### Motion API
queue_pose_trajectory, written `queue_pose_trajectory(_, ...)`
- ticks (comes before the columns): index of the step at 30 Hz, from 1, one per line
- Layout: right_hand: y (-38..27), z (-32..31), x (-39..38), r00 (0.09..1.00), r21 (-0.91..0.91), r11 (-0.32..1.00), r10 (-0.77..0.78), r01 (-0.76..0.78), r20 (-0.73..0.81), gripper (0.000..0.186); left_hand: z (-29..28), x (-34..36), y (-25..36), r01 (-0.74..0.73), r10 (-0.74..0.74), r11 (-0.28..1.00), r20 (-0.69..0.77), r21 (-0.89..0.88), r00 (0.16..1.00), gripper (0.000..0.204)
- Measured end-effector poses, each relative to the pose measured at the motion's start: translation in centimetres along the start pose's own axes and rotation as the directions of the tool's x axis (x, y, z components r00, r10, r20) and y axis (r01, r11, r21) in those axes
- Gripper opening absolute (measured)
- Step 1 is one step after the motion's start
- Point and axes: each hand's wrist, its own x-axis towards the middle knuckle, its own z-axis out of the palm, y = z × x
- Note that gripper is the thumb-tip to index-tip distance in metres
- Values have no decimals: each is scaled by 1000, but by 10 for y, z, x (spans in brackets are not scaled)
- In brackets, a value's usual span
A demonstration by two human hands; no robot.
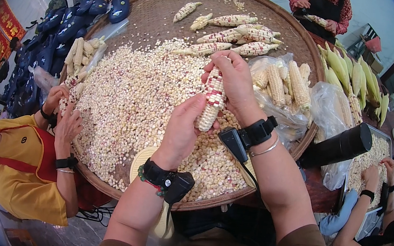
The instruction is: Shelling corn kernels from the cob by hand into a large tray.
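A partly shelled corn cob point(213, 98) with white and dark red kernels stands tilted upright between my two hands, over a big heap of loose kernels point(136, 95). My right hand point(236, 81) is closed round its upper end. Lower down, my left hand point(185, 129) grips the same cob, its thumb against the rows of kernels. Part of the cob's lower half looks bare of kernels. The heap lies in a wide round woven tray point(159, 11). Beyond my hands, several speckled corn cobs point(240, 36) lie in that tray.
Stripped cobs point(277, 84) sit in clear plastic at the tray's right; more cobs point(80, 55) lie at its left. A black cylinder point(338, 146) juts near the right rim. Husked green corn point(357, 77) is piled beyond. Co-workers handle corn left, right and far.
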Motion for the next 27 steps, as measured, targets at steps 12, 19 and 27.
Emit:
queue_pose_trajectory(12,-3,-2,1,1000,49,999,-5,5,-3,14,-2,2,3,31,-34,992,-25,-119,999,39)
queue_pose_trajectory(19,-1,-3,1,1000,6,1000,-6,6,-9,15,6,3,7,54,-56,998,-47,-41,997,48)
queue_pose_trajectory(27,-7,0,0,998,126,991,37,-44,59,14,0,1,5,12,-12,1000,4,19,1000,38)
